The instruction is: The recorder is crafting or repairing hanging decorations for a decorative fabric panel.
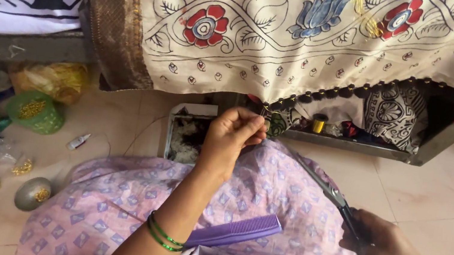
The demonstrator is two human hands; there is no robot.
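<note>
Head view: in the centre of the frame, the left hand point(231, 137) is pinching its fingertips together on a thin thread just below the floral cloth point(313, 44) edge. At lower right, the right hand point(381, 243) is gripping scissors point(329, 192), blades pointing up-left. A purple comb point(235, 231) is lying on the lap.
</note>
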